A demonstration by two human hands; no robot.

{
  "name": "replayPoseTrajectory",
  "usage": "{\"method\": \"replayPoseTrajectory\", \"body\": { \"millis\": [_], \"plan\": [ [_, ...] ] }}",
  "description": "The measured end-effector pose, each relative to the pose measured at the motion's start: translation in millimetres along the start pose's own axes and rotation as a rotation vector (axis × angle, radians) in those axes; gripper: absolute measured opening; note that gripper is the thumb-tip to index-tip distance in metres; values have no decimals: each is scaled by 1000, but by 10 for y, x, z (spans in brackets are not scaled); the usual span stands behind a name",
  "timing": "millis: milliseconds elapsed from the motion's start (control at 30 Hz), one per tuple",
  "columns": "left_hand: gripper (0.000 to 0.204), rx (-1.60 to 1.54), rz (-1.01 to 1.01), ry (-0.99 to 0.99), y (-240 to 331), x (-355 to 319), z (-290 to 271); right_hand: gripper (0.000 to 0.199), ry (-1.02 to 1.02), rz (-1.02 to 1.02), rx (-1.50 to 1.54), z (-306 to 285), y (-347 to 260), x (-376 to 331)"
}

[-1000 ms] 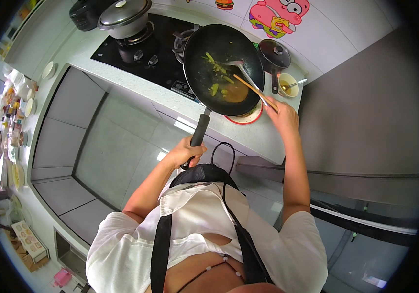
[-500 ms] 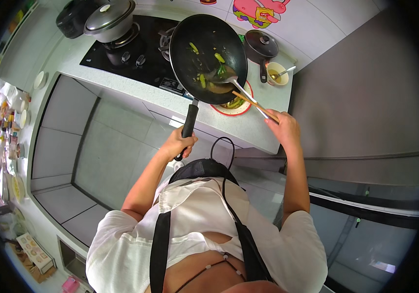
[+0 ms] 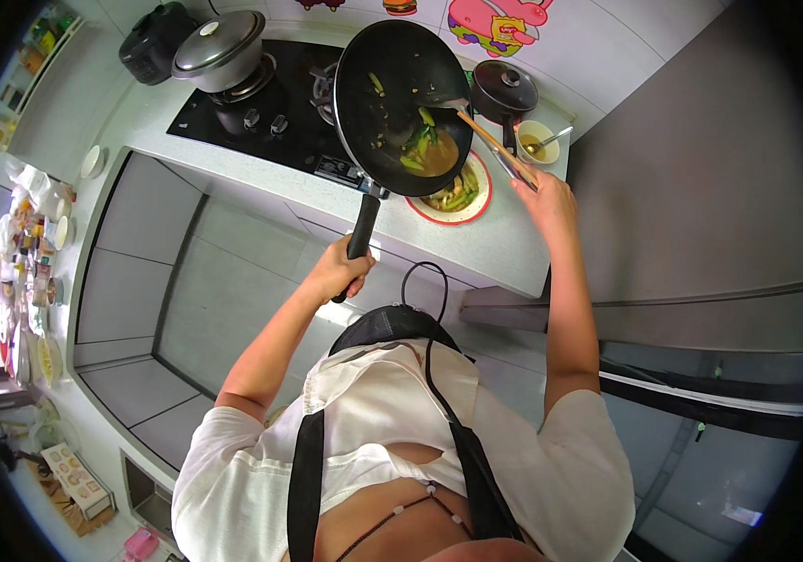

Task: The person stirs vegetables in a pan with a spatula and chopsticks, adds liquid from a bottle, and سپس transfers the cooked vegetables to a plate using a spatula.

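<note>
My left hand (image 3: 341, 270) is wrapped round the black handle of a wok (image 3: 378, 103), which tilts to the right. Brown sauce (image 3: 441, 155) with green vegetable pieces (image 3: 427, 117) pools at its lower right side. In my right hand (image 3: 548, 199) are a metal spatula (image 3: 502, 161) and thin wooden sticks (image 3: 479, 131) that look like chopsticks, held together. The spatula's blade is at the wok's right rim. Partly under the wok, a red-rimmed plate (image 3: 459, 221) holds green vegetables in sauce (image 3: 458, 195).
A lidded grey pot (image 3: 219, 56) stands on the black stove (image 3: 233, 117), beside a black cooker (image 3: 156, 45). To the right are a small lidded pan (image 3: 505, 89) and a bowl with a spoon (image 3: 537, 140). A tall grey cabinet-like surface (image 3: 692, 187) borders the counter's right end.
The spatula has moved up and right from the sauce to the wok's rim. More sauce and vegetables now sit at the wok's lower right, and more of the plate shows.
</note>
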State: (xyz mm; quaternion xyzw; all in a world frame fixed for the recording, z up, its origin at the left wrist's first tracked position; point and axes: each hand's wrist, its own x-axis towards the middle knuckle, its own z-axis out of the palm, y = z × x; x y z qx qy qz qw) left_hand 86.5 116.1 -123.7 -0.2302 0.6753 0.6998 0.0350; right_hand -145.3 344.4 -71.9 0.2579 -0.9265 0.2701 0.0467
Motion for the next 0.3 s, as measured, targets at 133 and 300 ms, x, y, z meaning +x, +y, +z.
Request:
{"method": "replayPoseTrajectory", "body": {
  "millis": [133,300],
  "plan": [
    [15,85,8,13,26,-8,-49,34,-49,34,-20,51,56,15],
    [14,172,28,26,111,-26,-113,36,-52,19,-26,91,102,-14]
  ]
}}
